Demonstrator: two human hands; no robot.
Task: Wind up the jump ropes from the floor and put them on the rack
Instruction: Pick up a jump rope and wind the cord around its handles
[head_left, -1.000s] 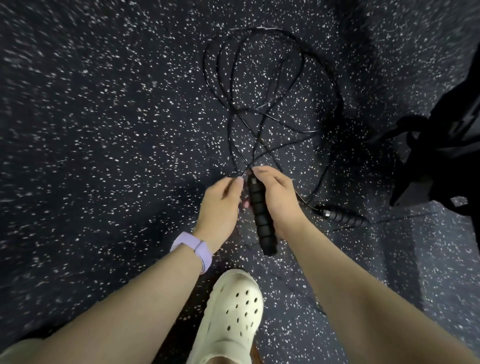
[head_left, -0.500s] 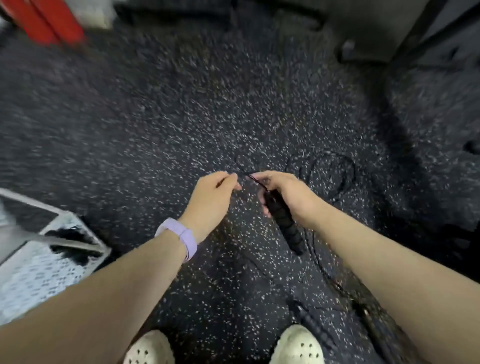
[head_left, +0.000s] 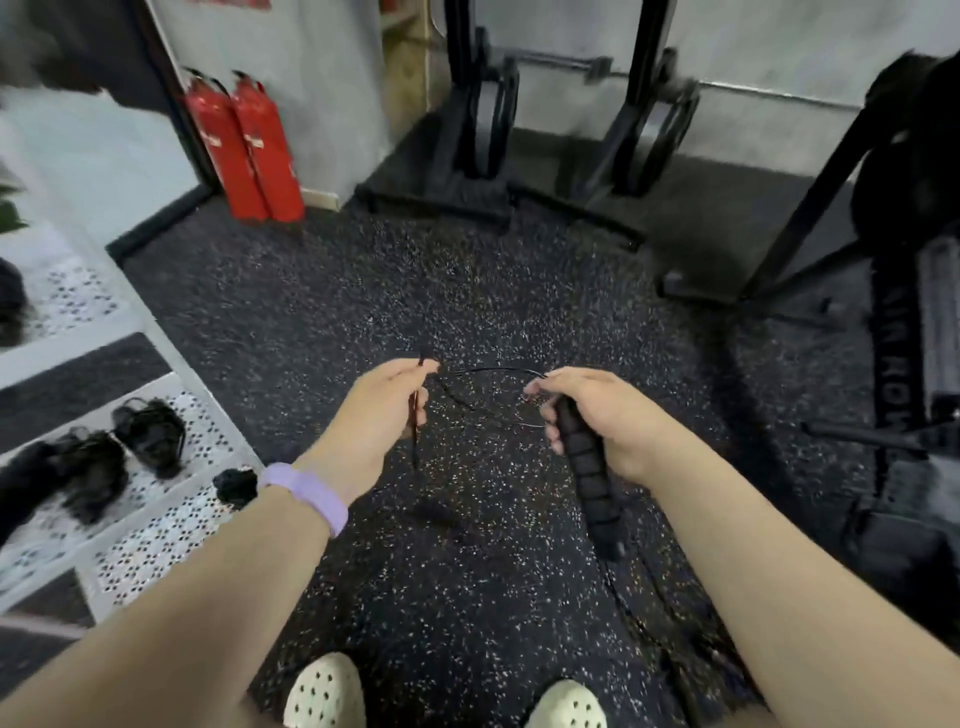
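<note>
Rubber floor (head_left: 363, 291): black, white-flecked, under everything.
Rack (head_left: 130, 488): white perforated shelves at the left, dark wound bundles (head_left: 98, 462) already lying on them.
Rope (head_left: 493, 370): thin black cord, stretched slack between the two hands; more of it trailed down by the right forearm toward the floor, its end hidden.
Handle (head_left: 589, 473): black ribbed foam, hanging below the right fist.
Right hand (head_left: 602, 410): grip wrapped round the handle top.
Left hand (head_left: 384, 410): grip a narrow pinch on the cord, a strand dangling beneath.
Risk: judged, the trailing cord could snag a shoe (head_left: 322, 691) or tangle while winding; a loose pinch might let loops slip.
</note>
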